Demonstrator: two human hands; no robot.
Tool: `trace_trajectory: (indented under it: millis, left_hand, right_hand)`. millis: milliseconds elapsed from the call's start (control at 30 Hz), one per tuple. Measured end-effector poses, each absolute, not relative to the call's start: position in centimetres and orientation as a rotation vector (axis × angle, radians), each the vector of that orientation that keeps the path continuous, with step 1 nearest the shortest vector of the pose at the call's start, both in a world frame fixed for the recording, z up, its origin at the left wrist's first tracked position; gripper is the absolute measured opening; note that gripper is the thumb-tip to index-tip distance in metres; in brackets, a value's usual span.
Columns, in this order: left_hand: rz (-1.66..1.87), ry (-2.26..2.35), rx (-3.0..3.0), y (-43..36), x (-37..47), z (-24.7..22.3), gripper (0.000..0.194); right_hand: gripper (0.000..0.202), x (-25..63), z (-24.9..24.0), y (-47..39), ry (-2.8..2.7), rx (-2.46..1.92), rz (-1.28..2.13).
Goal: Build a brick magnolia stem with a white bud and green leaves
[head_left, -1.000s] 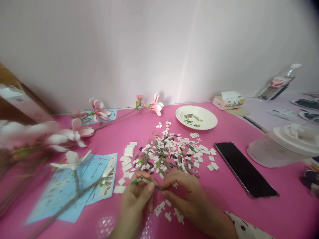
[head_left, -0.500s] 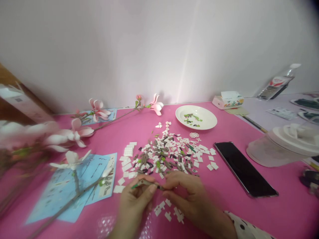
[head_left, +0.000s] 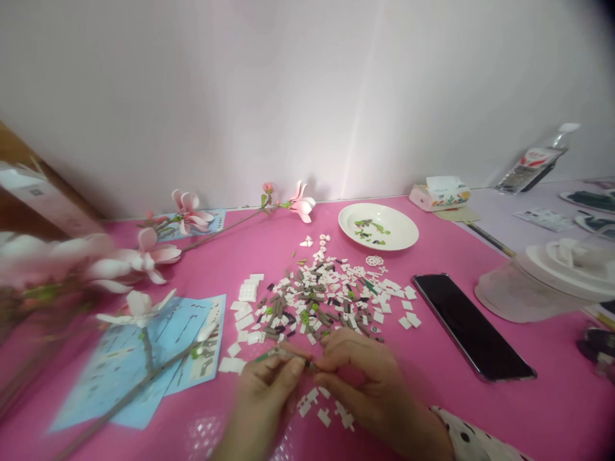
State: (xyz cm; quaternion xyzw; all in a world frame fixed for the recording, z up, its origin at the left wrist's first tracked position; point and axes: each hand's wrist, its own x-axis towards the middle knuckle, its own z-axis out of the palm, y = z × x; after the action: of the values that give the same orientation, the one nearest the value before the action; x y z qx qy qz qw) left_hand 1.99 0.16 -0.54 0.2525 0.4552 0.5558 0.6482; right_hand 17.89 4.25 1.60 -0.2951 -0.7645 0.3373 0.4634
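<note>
Near the front of the pink table, my left hand point(head_left: 270, 387) is closed on a small brown-grey toy-brick stem point(head_left: 278, 353) with a green tip at its left end. My right hand point(head_left: 362, 368) pinches the stem's darker right end, close to my left fingertips. Its exact joints are blurred. Just beyond my hands spreads a pile of small building bricks point(head_left: 314, 294) in white, brown, black and green. Several white plates point(head_left: 324, 417) lie below my right hand.
Brick-built magnolia branches point(head_left: 139, 307) and blue instruction sheets point(head_left: 125, 378) lie at the left. A white plate point(head_left: 346, 232) holds green bits. At the right are a phone point(head_left: 473, 326), a lidded tub point(head_left: 519, 288), a tissue box point(head_left: 423, 198) and a bottle point(head_left: 531, 166).
Both hands have shifted very slightly, and the brown-grey stem has turned a little between my fingers. Everything else stays put.
</note>
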Motion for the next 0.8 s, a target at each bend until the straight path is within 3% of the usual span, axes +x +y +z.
trace_trajectory:
  millis: [467,667,800]
  left_hand:
    - [1.26,1.009,0.592,0.0,2.2,-0.3,0.019]
    - [1.289,1.059,0.669,-0.7,2.5,-1.0,0.035]
    - [1.292,1.248,0.866,-0.9,1.7,-1.5,0.041]
  right_hand:
    - [0.014,17.5,1.1,4.2,-1.841,-0.648,0.786]
    - [0.01,17.2,0.9,3.9,-1.882,-0.65,0.792]
    - [0.019,17.3,1.1,3.6,-1.971,-0.741,0.706]
